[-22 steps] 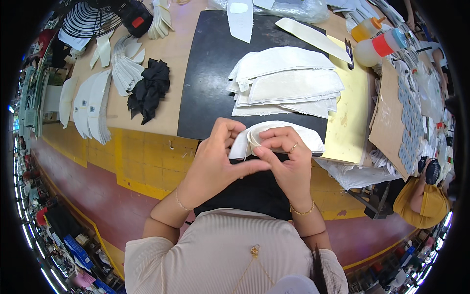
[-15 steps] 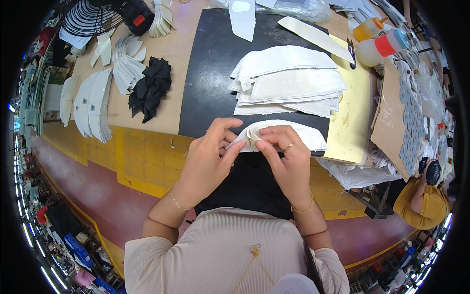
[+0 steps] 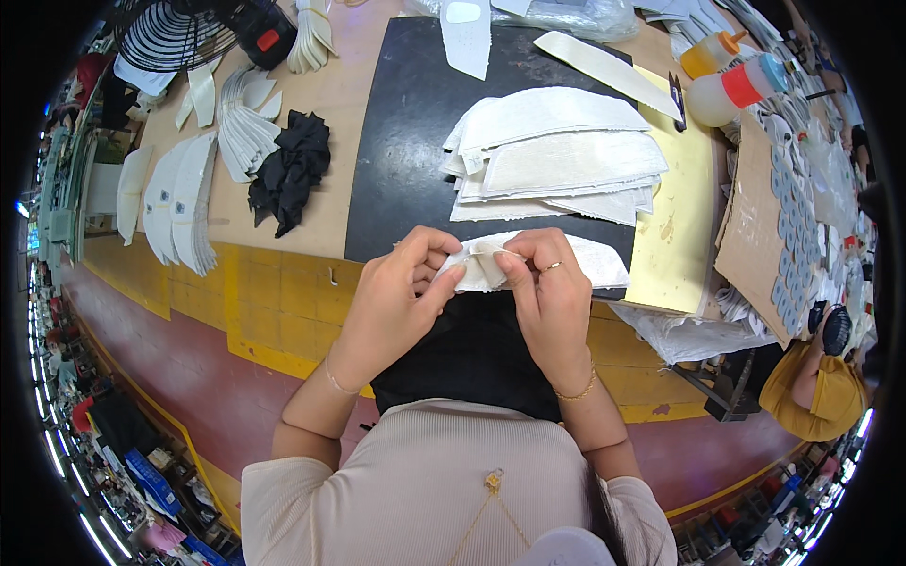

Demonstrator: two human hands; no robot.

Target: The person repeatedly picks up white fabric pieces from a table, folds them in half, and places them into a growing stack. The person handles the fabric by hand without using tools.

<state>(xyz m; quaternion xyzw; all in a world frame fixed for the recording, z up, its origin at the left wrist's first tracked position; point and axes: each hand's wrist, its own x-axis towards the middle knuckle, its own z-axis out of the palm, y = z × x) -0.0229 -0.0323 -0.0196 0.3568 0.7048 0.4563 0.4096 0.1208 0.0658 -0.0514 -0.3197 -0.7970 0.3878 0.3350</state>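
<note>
A curved white fabric piece (image 3: pixel 596 262) lies along the near edge of the black mat (image 3: pixel 398 141), its right part flat. At its left end, my left hand (image 3: pixel 401 288) pinches the cloth between thumb and fingers. My right hand (image 3: pixel 549 297) has thumb and forefinger closed on a lifted flap of the same piece, so a cream fold stands up between the two hands. The fingers hide how many layers are there. Just beyond, a loose stack of similar white pieces (image 3: pixel 576 162) rests on the mat.
Left on the table are a black cloth (image 3: pixel 291 174), a fanned white bundle (image 3: pixel 247 123), stacked curved pieces (image 3: pixel 179 203) and a fan (image 3: pixel 175 33). Rightward stand two squeeze bottles (image 3: pixel 714 57), small dark snips (image 3: pixel 677 102) and a cardboard sheet with grey discs (image 3: pixel 755 226).
My right hand has shifted slightly left and up, drawing the flap open wider. More of the cream inner face shows between my hands. My left hand has moved slightly left.
</note>
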